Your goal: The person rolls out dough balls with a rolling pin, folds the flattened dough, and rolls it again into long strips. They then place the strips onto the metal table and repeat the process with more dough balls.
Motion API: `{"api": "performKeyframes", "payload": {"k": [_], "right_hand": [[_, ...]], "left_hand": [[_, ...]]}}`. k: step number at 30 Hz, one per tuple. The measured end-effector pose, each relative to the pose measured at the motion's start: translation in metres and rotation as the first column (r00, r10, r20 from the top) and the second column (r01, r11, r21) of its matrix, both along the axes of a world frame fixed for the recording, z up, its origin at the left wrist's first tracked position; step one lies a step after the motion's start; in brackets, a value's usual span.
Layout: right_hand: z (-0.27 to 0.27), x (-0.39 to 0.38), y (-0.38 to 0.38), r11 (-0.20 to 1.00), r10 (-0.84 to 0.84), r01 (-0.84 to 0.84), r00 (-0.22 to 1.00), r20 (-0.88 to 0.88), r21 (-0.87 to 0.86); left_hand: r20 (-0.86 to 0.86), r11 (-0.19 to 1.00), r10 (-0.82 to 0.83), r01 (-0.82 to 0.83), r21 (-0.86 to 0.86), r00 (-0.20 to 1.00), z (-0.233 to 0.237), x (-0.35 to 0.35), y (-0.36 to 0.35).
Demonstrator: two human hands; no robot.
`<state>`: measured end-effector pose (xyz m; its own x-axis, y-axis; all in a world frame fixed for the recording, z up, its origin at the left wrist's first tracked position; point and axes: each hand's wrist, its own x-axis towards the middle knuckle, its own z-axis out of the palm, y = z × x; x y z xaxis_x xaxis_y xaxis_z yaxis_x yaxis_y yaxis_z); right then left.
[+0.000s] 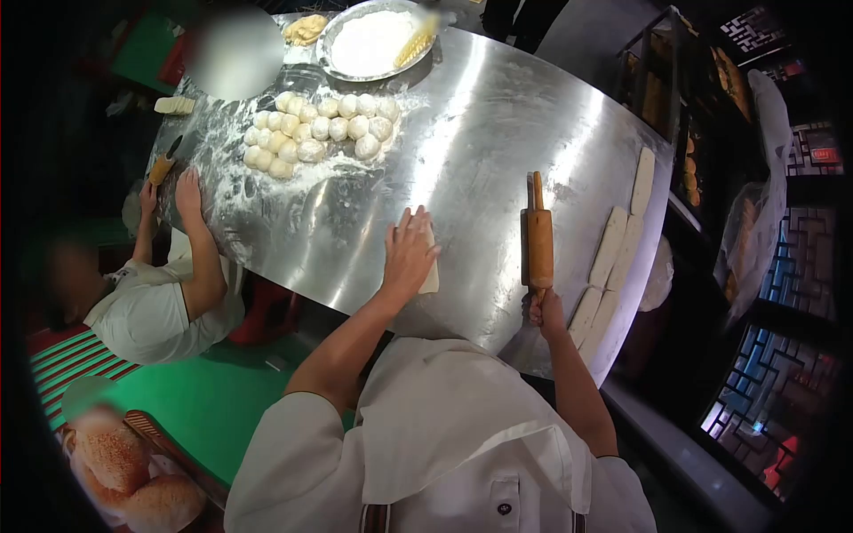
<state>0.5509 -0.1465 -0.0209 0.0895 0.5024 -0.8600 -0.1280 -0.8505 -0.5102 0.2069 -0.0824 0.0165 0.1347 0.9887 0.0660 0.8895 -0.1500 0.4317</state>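
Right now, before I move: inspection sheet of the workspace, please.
Surface: metal table, white powder scattered over its left part
Job's things: dough strip under the left hand; rolling pin; dough strips along the right edge; dough balls
Clutter: powder-filled bowl, far side
Grippers: left hand open on dough; right hand grips the pin's near handle
Cables: nothing seen
Surroundings: co-worker at left, hands over table

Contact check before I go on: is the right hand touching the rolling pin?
Touching. The head view shows the right hand closed around the near handle of the rolling pin, no gap between them.
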Motion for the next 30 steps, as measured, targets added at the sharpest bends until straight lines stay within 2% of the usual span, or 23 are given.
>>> {"api": "performKeyframes", "payload": {"k": [1, 2, 3, 4, 5, 6, 7, 9, 10, 12, 13, 15, 16, 18, 19, 21, 22, 24, 25, 27, 29, 30], "right_hand": [[0.0, -0.002, 0.001, 1.0, 0.009, -0.01, 0.999, 0.045, 0.027], [-0.001, -0.003, 0.004, 0.999, 0.024, -0.028, 0.987, 0.157, 0.022], [-0.007, -0.002, 0.011, 0.999, 0.031, -0.034, 0.986, 0.164, 0.015], [-0.017, -0.002, 0.016, 0.824, 0.111, -0.441, 0.742, 0.661, 0.357], [-0.025, 0.0, 0.011, 0.429, -0.103, -0.839, 0.323, 0.941, 0.335], [-0.03, 0.004, 0.015, 0.591, 0.153, -0.746, 0.477, 0.865, 0.307], [-0.02, -0.005, 0.026, 0.592, 0.159, -0.746, 0.478, 0.864, 0.305], [0.035, -0.041, 0.044, 0.532, 0.269, -0.827, 0.369, 0.89, 0.182], [0.048, -0.056, 0.051, 0.533, 0.277, -0.827, 0.369, 0.887, 0.178], [0.062, -0.083, 0.061, 0.185, 0.227, -0.961, 0.247, 0.942, 0.207], [0.06, -0.096, 0.062, 0.184, 0.23, -0.961, 0.246, 0.942, 0.206], [0.05, -0.117, 0.065, 0.069, 0.268, -0.987, 0.161, 0.95, 0.147], [0.04, -0.119, 0.063, 0.067, 0.271, -0.987, 0.157, 0.95, 0.144], [0.013, -0.123, 0.059, 0.166, 0.303, -0.985, 0.103, 0.947, 0.055], [0.006, -0.125, 0.065, 0.16, 0.304, -0.986, 0.101, 0.947, 0.054], [-0.006, -0.12, 0.077, 0.196, 0.204, -0.977, 0.12, 0.972, 0.08], [-0.003, -0.123, 0.096, 0.18, 0.238, -0.981, -0.025, 0.971, -0.069], [0.002, -0.129, 0.143, 0.271, 0.294, -0.96, 0.015, 0.956, -0.068], [0.001, -0.129, 0.164, 0.241, 0.28, -0.965, -0.03, 0.96, -0.101], [0.007, -0.133, 0.189, 0.227, 0.33, -0.966, -0.04, 0.943, -0.12], [0.009, -0.134, 0.174, 0.182, 0.329, -0.977, -0.045, 0.943, -0.11], [0.014, -0.133, 0.156, 0.19, 0.343, -0.98, 0.007, 0.939, -0.063]], "left_hand": [[-0.063, 0.99, -0.137, 0.134, -0.048, 0.989, -0.009, 0.009, -0.003], [-0.058, 0.99, -0.133, 0.13, -0.061, 0.989, -0.016, 0.01, -0.007], [-0.055, 0.989, -0.132, 0.127, -0.081, 0.99, -0.021, 0.013, -0.006], [-0.054, 0.987, -0.132, 0.126, -0.103, 0.99, -0.021, 0.014, -0.005], [-0.048, 0.985, -0.128, 0.122, -0.125, 0.991, -0.02, 0.011, -0.011], [0.046, 0.991, -0.04, 0.046, -0.123, 0.998, -0.007, 0.0, -0.009], [0.134, 0.993, 0.046, -0.03, -0.117, 0.99, 0.007, -0.013, -0.003], [0.124, 0.991, 0.122, -0.128, 0.042, 0.985, 0.037, -0.046, -0.003], [0.123, 0.991, 0.124, -0.129, 0.034, 0.985, 0.048, -0.058, -0.005], [0.155, 0.96, 0.176, -0.204, 0.193, 0.972, 0.063, -0.079, -0.012], [0.156, 0.96, 0.178, -0.206, 0.19, 0.972, 0.057, -0.09, -0.017], [-0.015, 0.994, 0.096, -0.097, -0.041, 0.995, 0.028, -0.105, -0.028], [-0.013, 0.994, 0.1, -0.1, -0.044, 0.995, 0.012, -0.104, -0.036], [-0.06, 0.999, -0.033, 0.035, 0.026, 0.998, -0.016, -0.102, -0.042], [-0.059, 0.999, -0.028, 0.029, 0.026, 0.998, -0.013, -0.101, -0.028], [-0.109, 0.986, 0.043, -0.059, -0.154, 0.993, -0.008, -0.096, 0.006], [-0.11, 0.983, 0.049, -0.068, -0.17, 0.993, -0.007, -0.095, 0.022], [-0.155, 0.987, 0.082, -0.102, -0.125, 0.985, -0.009, -0.094, 0.063], [-0.195, 0.99, 0.109, -0.125, -0.071, 0.975, -0.012, -0.093, 0.077], [-0.199, 0.984, 0.116, -0.139, -0.108, 0.973, -0.014, -0.093, 0.085], [-0.182, 0.976, 0.119, -0.149, -0.16, 0.976, -0.013, -0.093, 0.071], [-0.157, 0.974, 0.114, -0.141, -0.176, 0.981, -0.012, -0.092, 0.048]]}}
